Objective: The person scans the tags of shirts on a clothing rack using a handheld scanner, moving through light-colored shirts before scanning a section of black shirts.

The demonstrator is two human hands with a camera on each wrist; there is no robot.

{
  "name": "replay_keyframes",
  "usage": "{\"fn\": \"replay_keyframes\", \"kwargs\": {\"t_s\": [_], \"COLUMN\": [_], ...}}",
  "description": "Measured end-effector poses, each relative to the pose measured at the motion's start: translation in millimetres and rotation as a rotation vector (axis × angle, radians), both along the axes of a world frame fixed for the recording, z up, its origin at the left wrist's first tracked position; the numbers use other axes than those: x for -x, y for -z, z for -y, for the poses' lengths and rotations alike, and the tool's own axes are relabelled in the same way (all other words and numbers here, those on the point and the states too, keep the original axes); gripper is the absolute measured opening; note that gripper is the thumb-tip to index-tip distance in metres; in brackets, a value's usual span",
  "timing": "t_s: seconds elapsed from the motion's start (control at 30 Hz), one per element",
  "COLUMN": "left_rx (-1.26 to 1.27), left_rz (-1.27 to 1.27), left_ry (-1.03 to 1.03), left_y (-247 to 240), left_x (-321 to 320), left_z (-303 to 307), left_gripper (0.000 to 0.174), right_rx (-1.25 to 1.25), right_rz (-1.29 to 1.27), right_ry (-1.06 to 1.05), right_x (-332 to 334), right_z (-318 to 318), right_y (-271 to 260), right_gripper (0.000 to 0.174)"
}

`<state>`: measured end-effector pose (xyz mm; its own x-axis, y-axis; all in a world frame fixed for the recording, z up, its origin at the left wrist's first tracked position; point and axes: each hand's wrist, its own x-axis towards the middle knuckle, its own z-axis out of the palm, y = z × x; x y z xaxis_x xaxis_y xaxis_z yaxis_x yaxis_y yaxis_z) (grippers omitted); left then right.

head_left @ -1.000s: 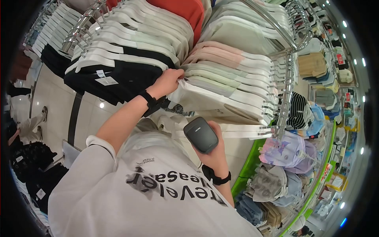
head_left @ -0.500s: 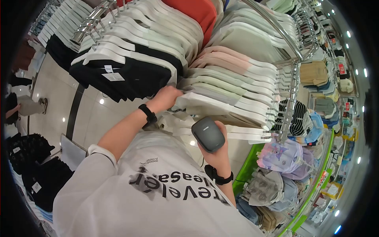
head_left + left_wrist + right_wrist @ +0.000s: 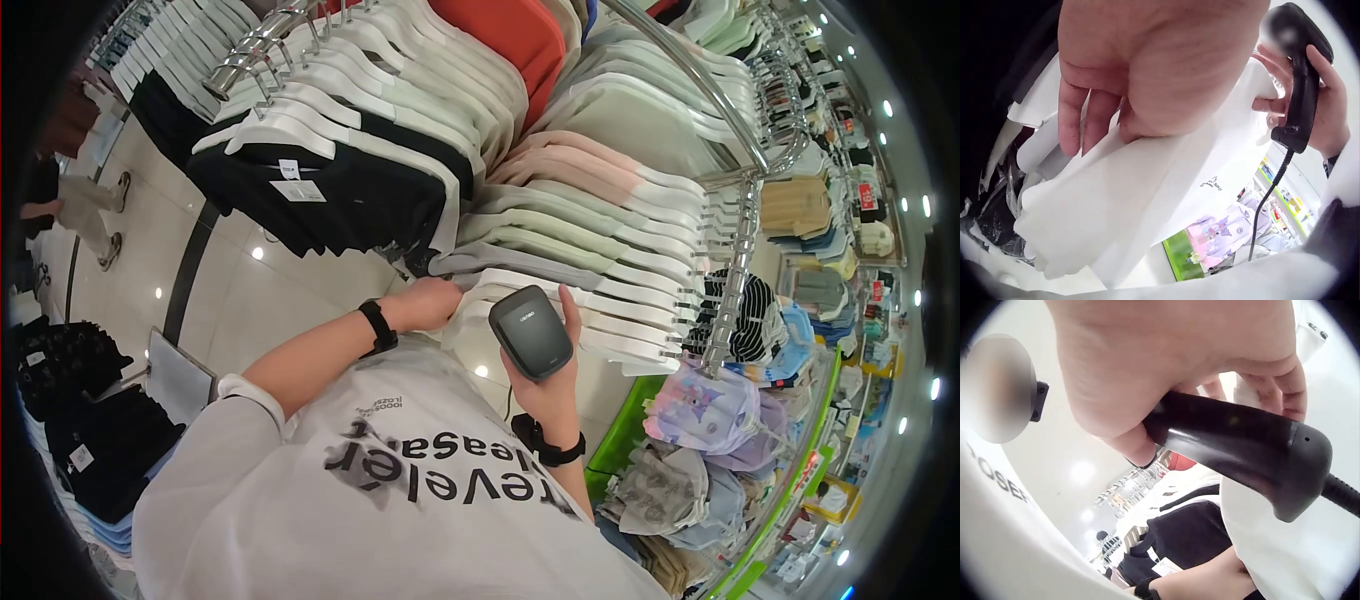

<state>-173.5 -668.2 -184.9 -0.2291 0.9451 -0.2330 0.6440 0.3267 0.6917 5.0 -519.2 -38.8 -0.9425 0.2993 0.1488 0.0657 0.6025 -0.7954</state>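
The scanner (image 3: 530,332) at centre frame is seen to be dark plastic, smooth and glossy on its handle. The white garment (image 3: 1135,206) is shown as soft matt cloth. At upper left, a rail (image 3: 255,50) of polished metal, hangers (image 3: 290,135) of smooth white plastic and paper tags (image 3: 300,190) are seen; the floor (image 3: 240,300) is glossy.

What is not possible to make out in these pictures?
- Left hand fingertips: head view, tucked among the white shirts.
- Scanner reading window: head view shows its back; left wrist view blurs its head.
- Tag print on the black shirt: head view, too small.
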Motion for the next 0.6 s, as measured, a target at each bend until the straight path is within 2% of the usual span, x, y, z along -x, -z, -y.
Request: {"fn": "replay_keyframes", "kwargs": {"t_s": [0.07, 0.1, 0.17, 0.2, 0.27, 0.37, 0.43, 0.47, 0.53, 0.6], "left_rx": [0.025, 0.041, 0.057, 0.019, -0.021, 0.001, -0.162, -0.164, -0.285, -0.282], "left_rz": [0.036, 0.041, 0.048, 0.072, 0.105, 0.125, 0.078, 0.081, 0.04, 0.004], "left_ry": [0.002, 0.001, 0.001, 0.003, 0.004, 0.021, -0.022, -0.025, -0.156, -0.207], "left_y": [-2.2, -3.6, -2.6, -1.7, 0.5, -2.3, 2.7, 5.3, -6.3, -9.5], "left_x": [-0.2, -0.5, 0.1, 1.7, 3.7, 16.6, 24.8, 27.7, 34.3, 39.0], "left_z": [1.9, 3.0, 5.0, 7.5, 10.1, 11.9, 8.7, 6.8, -0.5, -9.1], "left_gripper": [0.015, 0.016, 0.017, 0.018, 0.019, 0.022, 0.027, 0.027, 0.032, 0.032], "right_rx": [-0.012, -0.012, 0.218, 0.217, 0.054, -0.047, -0.026, -0.003, -0.007, -0.008], "right_rz": [0.04, 0.042, 0.146, 0.149, 0.142, 0.167, 0.183, 0.2, 0.193, 0.183], "right_ry": [0.052, 0.05, 0.193, 0.195, 0.095, 0.019, 0.032, 0.049, 0.027, 0.003], "right_x": [6.8, 9.4, 14.3, 15.7, 16.3, 15.7, 17.0, 16.4, 13.7, 12.4], "right_z": [3.5, 6.5, 10.5, 9.5, 6.7, 2.8, 4.1, 4.4, 1.1, 1.4], "right_y": [-5.6, -9.3, -15.4, -15.2, -15.4, -14.3, -18.0, -19.6, -14.7, -13.8], "right_gripper": [0.031, 0.031, 0.034, 0.034, 0.034, 0.034, 0.034, 0.034, 0.035, 0.035]}}
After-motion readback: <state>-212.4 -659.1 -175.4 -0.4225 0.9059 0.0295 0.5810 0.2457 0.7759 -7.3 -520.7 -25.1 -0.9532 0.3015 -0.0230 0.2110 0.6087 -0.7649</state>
